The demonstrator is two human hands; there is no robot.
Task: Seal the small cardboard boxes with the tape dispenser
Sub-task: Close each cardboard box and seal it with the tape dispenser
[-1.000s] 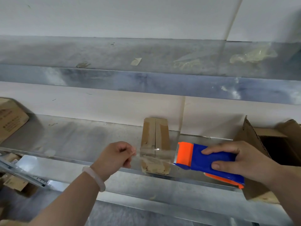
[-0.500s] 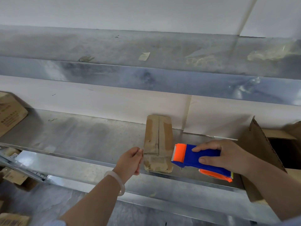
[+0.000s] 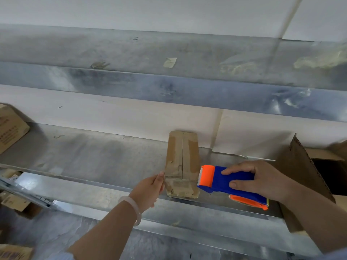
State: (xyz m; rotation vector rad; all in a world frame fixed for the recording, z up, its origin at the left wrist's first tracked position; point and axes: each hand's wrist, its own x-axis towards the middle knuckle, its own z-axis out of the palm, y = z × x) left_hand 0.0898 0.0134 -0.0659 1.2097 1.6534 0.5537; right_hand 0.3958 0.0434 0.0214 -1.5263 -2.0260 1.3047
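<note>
- Small cardboard box (image 3: 181, 164): one, lying on the metal bench (image 3: 84, 152) at its front edge. Its long axis runs from the person toward the wall, and the seam between the top flaps follows that axis.
- Tape dispenser (image 3: 223, 180): one, blue with orange ends. Its long axis lies left to right and dips slightly at the right. The toothed orange end points left and sits just beside the box's near right edge; whether it touches cannot be told.
- Left hand (image 3: 150, 186): fingers (image 3: 159, 178) straight and together, laid against the near left side of the box and grasping nothing. A pale bracelet (image 3: 131, 205) circles the wrist.
- Right hand (image 3: 262, 177): fingers curled over the top of the dispenser's blue body with the thumb on its near side, gripping it firmly.
- Other cartons: one printed carton (image 3: 11, 126) at the left end of the bench, and one open carton (image 3: 304, 166) at the right.
- Change: one second ago the left hand pinched a strip of clear tape stretched from the dispenser across the box's near end. Half a second ago it had reached the box's left side. Now its fingers lie flat there, and the dispenser is closer to the box.
</note>
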